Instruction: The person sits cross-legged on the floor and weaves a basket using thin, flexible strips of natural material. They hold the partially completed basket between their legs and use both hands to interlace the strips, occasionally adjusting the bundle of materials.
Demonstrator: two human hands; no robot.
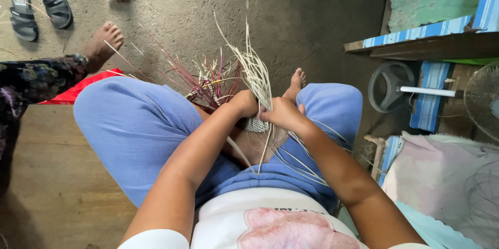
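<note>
I sit with my legs crossed in blue trousers. My left hand [241,103] and my right hand [280,112] meet over my lap, both closed on a small white woven piece [255,125]. A bundle of pale straw strips [255,72] rises from between the hands and fans upward. More loose strips [296,160] trail down across my right thigh. Just beyond my left hand lies a cluster of dark red and pale strips [205,85] against my knee. My bare foot [296,83] shows past the hands.
Another person's bare feet [104,41] and patterned sleeve [31,80] are at the left, near a red cloth [78,88]. A pair of black sandals [39,7] lies on the concrete floor. A standing fan [442,90] and blue-striped boards [416,33] are at the right.
</note>
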